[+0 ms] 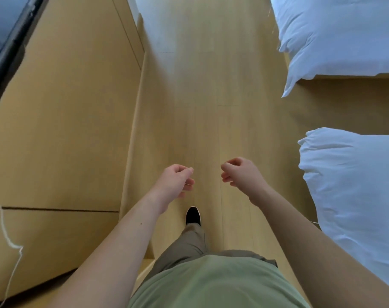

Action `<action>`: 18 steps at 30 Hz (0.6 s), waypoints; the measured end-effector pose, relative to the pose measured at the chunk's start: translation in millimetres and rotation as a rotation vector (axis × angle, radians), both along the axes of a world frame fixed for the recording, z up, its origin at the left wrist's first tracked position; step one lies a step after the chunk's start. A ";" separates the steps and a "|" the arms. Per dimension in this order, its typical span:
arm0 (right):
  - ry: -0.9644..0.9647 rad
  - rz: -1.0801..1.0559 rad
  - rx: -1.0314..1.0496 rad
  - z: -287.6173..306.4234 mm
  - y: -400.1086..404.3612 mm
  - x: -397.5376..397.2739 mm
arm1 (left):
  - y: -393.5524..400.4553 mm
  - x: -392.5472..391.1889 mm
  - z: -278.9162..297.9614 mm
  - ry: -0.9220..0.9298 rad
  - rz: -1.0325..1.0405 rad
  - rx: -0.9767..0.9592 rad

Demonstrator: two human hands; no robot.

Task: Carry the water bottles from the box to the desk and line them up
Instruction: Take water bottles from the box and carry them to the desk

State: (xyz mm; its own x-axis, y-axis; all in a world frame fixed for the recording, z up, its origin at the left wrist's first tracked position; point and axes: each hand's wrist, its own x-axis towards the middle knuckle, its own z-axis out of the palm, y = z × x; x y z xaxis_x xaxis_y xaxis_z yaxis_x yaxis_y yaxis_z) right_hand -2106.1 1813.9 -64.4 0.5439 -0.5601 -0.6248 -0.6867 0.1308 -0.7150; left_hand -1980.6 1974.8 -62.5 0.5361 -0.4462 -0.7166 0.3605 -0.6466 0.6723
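- Left hand (pixel 177 181): raised ahead of the body at about waist height, fingers loosely curled, nothing in it.
- Right hand (pixel 239 174): at the same height, fingers loosely curled inward, nothing in it; the two hands sit near each other with a gap of bare floor showing between them.
- Water bottles: none in view; no bottle is held, on the floor, or on the worktop as far as the frame shows.
- Box: not in view; which way it lies from the hands cannot be told.
- Worktop (pixel 62 121): long pale-wood surface along the person's left side, its long axis running with the aisle, away from the camera; its near edge lies just beside the left forearm, so the left hand is the nearer one to it.
- White cable (pixel 8 238): trails over the near-left part of the worktop.
- Floor (pixel 211 96): pale wood aisle running straight ahead between worktop and beds; one black shoe (pixel 193 216) is stepped forward on it.
- Beds, white bedding (pixel 349 178): two corners on the person's right, well apart from the worktop.
- Judgement: the person appears to be walking the aisle empty-handed; the bottles are presumably ahead or behind, out of frame, and any bottles fetched would go down to the left.
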 end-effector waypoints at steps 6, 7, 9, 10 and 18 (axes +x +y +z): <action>0.011 -0.072 -0.029 7.6 -27.7 46.7 | -40.4 64.0 -8.4 0.012 -0.051 -0.020; 0.012 -0.084 -0.030 8.3 -32.9 52.6 | -47.8 72.4 -8.4 0.013 -0.054 -0.025; 0.011 -0.097 -0.033 7.4 -44.9 65.9 | -62.6 88.7 -10.5 0.007 -0.076 -0.039; 0.014 -0.105 -0.030 6.7 -51.0 72.8 | -69.6 97.0 -11.5 0.009 -0.084 -0.039; 0.014 -0.190 -0.004 -5.7 -126.7 131.3 | -145.8 167.6 -24.0 0.000 -0.112 -0.026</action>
State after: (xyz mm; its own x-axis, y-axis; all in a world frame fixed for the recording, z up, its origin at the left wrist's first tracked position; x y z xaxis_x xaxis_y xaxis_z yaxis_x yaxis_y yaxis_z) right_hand -1974.8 1687.2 -70.1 0.4191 -0.6544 -0.6294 -0.6600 0.2565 -0.7062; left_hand -1813.0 1829.0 -86.5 0.4814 -0.5220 -0.7041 0.2870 -0.6651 0.6894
